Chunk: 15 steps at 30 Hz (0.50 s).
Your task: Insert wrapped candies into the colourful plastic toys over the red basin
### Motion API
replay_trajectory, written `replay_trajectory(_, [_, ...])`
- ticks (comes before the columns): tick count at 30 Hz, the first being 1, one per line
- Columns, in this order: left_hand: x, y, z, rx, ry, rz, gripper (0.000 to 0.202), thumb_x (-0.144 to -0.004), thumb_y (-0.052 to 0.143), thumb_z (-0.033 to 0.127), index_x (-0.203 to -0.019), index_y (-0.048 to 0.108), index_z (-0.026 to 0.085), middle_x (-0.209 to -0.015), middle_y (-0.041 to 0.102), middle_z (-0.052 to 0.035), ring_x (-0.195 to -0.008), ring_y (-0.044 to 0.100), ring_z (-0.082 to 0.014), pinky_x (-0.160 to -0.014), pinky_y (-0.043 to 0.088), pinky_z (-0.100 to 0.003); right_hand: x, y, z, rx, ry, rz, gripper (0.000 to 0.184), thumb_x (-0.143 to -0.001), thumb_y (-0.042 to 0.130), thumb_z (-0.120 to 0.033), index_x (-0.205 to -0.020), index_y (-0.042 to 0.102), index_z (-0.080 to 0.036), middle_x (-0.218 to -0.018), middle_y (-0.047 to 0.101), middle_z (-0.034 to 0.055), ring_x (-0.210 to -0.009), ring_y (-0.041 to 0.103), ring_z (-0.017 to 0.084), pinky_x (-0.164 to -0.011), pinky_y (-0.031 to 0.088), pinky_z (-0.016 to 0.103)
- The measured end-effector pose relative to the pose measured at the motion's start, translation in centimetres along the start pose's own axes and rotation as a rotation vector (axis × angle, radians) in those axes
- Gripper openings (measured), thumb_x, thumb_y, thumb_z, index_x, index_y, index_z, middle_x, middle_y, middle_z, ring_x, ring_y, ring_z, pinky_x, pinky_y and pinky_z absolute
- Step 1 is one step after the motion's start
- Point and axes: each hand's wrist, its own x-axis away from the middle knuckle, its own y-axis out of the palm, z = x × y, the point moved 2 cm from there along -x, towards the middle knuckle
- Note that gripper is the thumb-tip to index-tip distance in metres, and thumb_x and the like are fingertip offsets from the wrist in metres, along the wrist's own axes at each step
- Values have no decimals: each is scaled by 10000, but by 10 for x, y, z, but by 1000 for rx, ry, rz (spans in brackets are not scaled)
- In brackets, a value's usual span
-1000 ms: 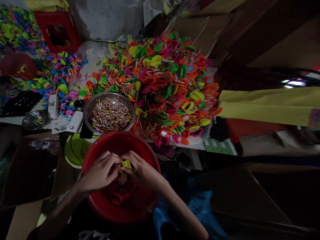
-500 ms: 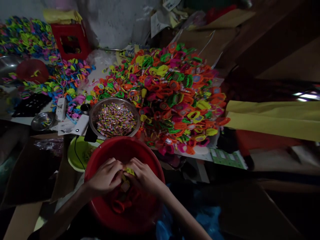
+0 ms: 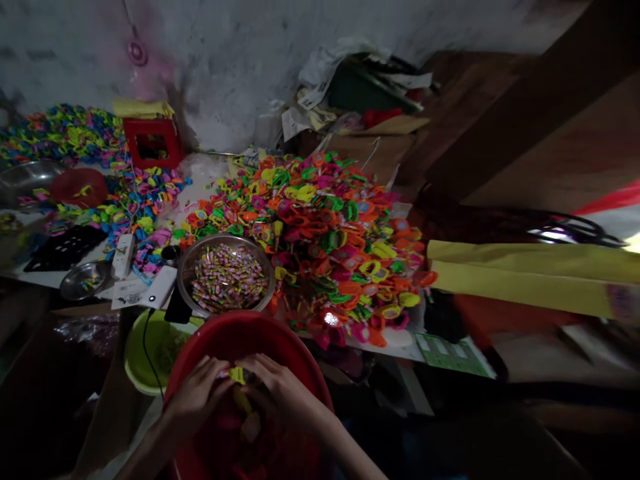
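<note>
Over a red plastic basin (image 3: 280, 340), my left hand (image 3: 197, 397) and my right hand (image 3: 280, 393) are pressed together, fingers curled around a small yellow plastic toy piece (image 3: 237, 377). A few more orange and red pieces lie in the basin under the hands. Just beyond the basin stands a steel bowl (image 3: 227, 277) full of small wrapped candies. Behind and to the right of it rises a big heap of bright plastic toys (image 3: 325, 233) in orange, green, yellow and pink.
A yellow-green bowl (image 3: 150, 343) sits left of the basin, with a small steel dish (image 3: 85, 280), a white power strip (image 3: 124, 255) and papers beyond. More coloured pieces (image 3: 125, 200) cover the far left, near a red stool (image 3: 150, 140). Yellow cloth (image 3: 525, 277) lies right.
The view has tilted upward, so the basin and hands now sit lower in the picture. Both hands stay together on the yellow piece.
</note>
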Motion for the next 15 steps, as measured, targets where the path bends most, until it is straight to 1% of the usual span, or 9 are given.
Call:
replay_trajectory(2, [4,9,-7,-156,114,163,379,-949,375,416,-1079,641,180,-1023,709,-58,-971,656,-224,-833,546,-350,-3,0,-2,7,-10,8,308,-936,476,-286,-1229,496,-192,-1154,586,85,-1066,545,188,-920,451,315])
replay_trajectory(4, [6,13,-9,-267,218,316,415,-959,345,426,-1034,653,159,-976,723,-63,-912,679,-221,-800,557,-343,-5,1,-3,2,10,12,303,-917,503,-244,-1217,512,-198,-1133,600,71,-1046,557,183,-901,459,298])
replay_trajectory(6, [4,13,-6,-322,280,407,409,-967,335,407,-984,653,149,-929,731,-60,-850,693,-203,-777,560,-323,-6,2,-4,9,44,20,317,-888,530,-191,-1205,526,-207,-1128,609,57,-1035,570,182,-879,469,282])
replay_trajectory(9, [-2,7,2,-331,314,433,408,-981,303,380,-924,643,163,-862,738,-45,-774,703,-168,-736,563,-278,-6,4,-3,24,73,37,314,-866,541,-167,-1177,551,-211,-1124,618,52,-1003,588,179,-845,480,261])
replay_trajectory(11, [-4,5,4,-316,328,430,425,-990,264,373,-919,635,177,-837,739,-31,-746,705,-152,-716,565,-256,-5,7,-2,34,82,40,309,-856,542,-162,-1158,565,-223,-1101,626,41,-982,596,176,-824,485,251])
replay_trajectory(13, [-3,9,-1,-292,330,406,441,-994,231,362,-923,633,195,-840,741,-20,-723,707,-148,-691,571,-252,-5,11,1,56,96,60,318,-841,551,-157,-1151,566,-227,-1090,630,34,-977,602,176,-807,489,242])
replay_trajectory(15, [0,17,-13,-250,282,346,431,-987,234,343,-938,642,213,-850,742,-20,-689,707,-156,-637,577,-250,-5,15,6,89,104,96,293,-842,553,-171,-1131,570,-219,-1093,631,36,-971,608,172,-792,491,228])
